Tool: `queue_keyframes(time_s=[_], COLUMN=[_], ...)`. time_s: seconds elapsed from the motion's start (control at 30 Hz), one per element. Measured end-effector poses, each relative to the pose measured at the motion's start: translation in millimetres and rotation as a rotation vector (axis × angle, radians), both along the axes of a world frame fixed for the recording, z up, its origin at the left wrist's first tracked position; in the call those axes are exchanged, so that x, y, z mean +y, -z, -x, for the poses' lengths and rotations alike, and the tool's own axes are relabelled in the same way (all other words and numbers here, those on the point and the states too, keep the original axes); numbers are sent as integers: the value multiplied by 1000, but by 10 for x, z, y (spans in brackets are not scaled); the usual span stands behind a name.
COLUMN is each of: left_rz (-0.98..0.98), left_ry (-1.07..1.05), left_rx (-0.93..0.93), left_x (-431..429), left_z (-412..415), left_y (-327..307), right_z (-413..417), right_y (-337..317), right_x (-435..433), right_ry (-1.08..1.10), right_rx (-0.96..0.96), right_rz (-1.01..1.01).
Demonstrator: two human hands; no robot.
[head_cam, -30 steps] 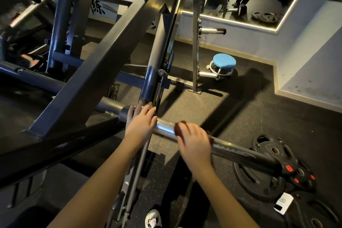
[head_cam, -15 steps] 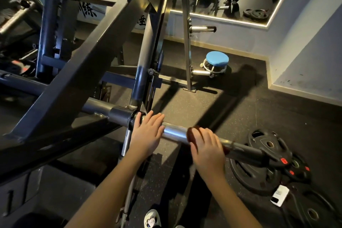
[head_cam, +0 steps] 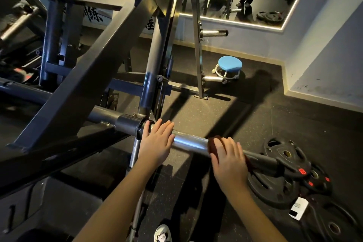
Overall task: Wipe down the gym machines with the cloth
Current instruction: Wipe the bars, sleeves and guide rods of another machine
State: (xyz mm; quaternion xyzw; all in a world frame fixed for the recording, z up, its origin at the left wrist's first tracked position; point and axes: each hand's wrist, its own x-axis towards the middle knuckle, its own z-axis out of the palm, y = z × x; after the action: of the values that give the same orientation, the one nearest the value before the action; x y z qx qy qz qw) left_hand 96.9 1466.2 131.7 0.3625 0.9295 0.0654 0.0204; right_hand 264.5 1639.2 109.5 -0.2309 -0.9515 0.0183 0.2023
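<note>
The dark red cloth lies on the steel bar of the machine, near the bar's middle. The right hand covers it, its fingers bent over cloth and bar together. The left hand rests on the bar beside the collar, its fingers straight and close together. Black weight plates lie on the floor under the bar's far end, and a blue stool stands well beyond the bar.
</note>
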Motion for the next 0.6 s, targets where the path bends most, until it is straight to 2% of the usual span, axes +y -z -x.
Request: queue_keyframes(time_s=[0.07,0.2,0.3,0.43,0.53,0.6], left_rz=[34,48,47,8,9,8], left_ry=[-4,-3,7,11,104,95], left_rx=[15,29,-5,-82,-115,-90], left_x=[4,25,38,55,219,332], left_z=[-8,8,15,-21,-246,-365], left_y=[6,32,5,-96,-132,-93], right_z=[176,648,396,-242,44,344], right_y=[25,-77,-118,2,10,-70], right_x=[-142,-488,-300,11,-137,-273], right_ry=[62,-99,-74,36,95,9], right_rx=[-31,-89,-112,-14,-2,-25], right_rz=[38,50,86,-8,62,88])
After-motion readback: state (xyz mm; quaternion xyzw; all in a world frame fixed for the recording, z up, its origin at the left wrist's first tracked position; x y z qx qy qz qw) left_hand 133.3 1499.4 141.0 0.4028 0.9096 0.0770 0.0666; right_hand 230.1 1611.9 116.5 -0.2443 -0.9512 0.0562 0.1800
